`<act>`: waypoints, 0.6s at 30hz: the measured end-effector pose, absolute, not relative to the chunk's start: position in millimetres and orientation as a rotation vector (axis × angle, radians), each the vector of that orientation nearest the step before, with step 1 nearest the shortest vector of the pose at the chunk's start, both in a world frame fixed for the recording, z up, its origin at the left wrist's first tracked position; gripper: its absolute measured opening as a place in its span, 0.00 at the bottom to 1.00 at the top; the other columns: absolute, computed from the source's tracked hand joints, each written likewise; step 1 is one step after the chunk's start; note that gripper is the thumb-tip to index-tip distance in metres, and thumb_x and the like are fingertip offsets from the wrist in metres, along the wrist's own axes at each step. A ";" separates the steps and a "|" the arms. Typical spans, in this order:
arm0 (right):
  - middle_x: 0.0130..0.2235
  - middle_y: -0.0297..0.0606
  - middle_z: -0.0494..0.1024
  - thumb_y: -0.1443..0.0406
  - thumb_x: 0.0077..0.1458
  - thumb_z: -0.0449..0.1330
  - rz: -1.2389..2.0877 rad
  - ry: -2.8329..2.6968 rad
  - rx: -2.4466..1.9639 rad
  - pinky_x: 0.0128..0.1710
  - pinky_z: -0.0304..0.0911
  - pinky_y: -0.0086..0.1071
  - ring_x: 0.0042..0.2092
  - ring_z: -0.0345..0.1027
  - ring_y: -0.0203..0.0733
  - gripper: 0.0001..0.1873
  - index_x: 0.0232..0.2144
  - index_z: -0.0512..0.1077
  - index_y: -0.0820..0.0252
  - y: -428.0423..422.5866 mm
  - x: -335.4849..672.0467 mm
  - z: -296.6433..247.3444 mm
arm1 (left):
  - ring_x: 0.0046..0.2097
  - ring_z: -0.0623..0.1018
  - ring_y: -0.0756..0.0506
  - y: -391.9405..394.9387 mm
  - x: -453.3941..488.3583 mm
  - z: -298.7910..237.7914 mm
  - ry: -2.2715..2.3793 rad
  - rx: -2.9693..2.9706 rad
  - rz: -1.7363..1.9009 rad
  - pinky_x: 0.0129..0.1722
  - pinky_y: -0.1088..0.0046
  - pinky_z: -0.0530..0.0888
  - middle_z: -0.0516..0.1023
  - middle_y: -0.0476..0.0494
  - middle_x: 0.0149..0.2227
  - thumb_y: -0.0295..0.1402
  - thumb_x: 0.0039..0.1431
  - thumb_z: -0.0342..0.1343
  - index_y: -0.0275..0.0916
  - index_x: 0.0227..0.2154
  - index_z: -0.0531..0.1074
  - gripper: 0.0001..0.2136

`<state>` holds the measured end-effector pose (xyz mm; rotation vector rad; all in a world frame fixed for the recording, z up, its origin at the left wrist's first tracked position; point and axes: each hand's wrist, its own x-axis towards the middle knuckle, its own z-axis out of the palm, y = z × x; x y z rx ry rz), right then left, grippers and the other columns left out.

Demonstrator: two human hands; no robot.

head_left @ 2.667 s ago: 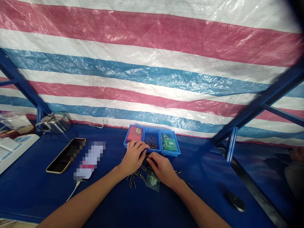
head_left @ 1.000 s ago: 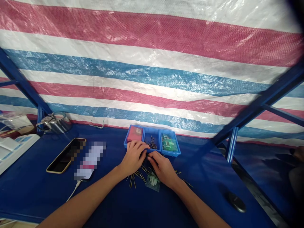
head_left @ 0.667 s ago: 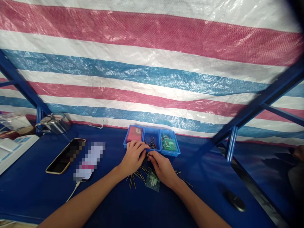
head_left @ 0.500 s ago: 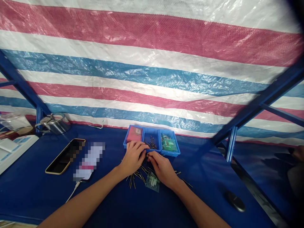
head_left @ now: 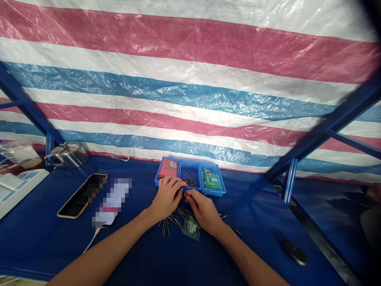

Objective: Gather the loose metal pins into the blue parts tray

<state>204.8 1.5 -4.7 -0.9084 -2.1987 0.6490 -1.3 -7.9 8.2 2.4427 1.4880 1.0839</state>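
My left hand (head_left: 166,198) is closed, its fingers bent just in front of the blue bins. Close beside it, my right hand (head_left: 205,209) pinches with thumb and forefinger. Whatever lies between the fingertips is small and dark, mostly hidden. Several thin dark rods with brassy parts (head_left: 166,229) are scattered on the table under and around both hands. A small clear bag (head_left: 191,228) with pale pieces inside lies by my right hand. More such rods (head_left: 190,179) fill part of the middle blue bin (head_left: 189,163), behind my fingertips.
A left blue bin (head_left: 157,177) holds something red; a right blue bin (head_left: 222,192) holds green packets. Two phones (head_left: 81,196) lie on the left, one with a white cable (head_left: 91,240). A metal pot (head_left: 71,155) stands behind them. A black mouse (head_left: 294,252) is at right.
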 end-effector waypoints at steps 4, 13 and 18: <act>0.45 0.38 0.80 0.64 0.77 0.48 0.638 -2.213 -0.920 0.41 0.68 0.35 0.43 0.77 0.45 0.10 0.48 0.69 0.51 1.1 204.7 -4.5 | 0.54 0.72 0.39 -7.4 -1.6 7.3 1.483 2.437 1.091 0.52 0.57 0.66 0.78 0.44 0.54 0.28 0.75 0.50 0.46 0.53 0.74 0.11; 0.45 0.37 0.80 0.63 0.77 0.49 0.635 -2.227 -0.935 0.41 0.67 0.34 0.42 0.77 0.44 0.10 0.47 0.70 0.51 1.9 204.1 -6.1 | 0.54 0.72 0.39 -7.3 -1.5 7.4 1.494 2.452 1.092 0.52 0.57 0.66 0.78 0.45 0.53 0.27 0.74 0.52 0.47 0.53 0.74 0.12; 0.45 0.37 0.80 0.64 0.76 0.49 0.634 -2.241 -0.946 0.40 0.67 0.34 0.42 0.77 0.44 0.09 0.46 0.70 0.52 0.8 203.9 -2.9 | 0.54 0.72 0.40 -7.2 -1.5 7.6 1.496 2.453 1.083 0.52 0.57 0.66 0.78 0.46 0.54 0.28 0.74 0.51 0.47 0.53 0.74 0.11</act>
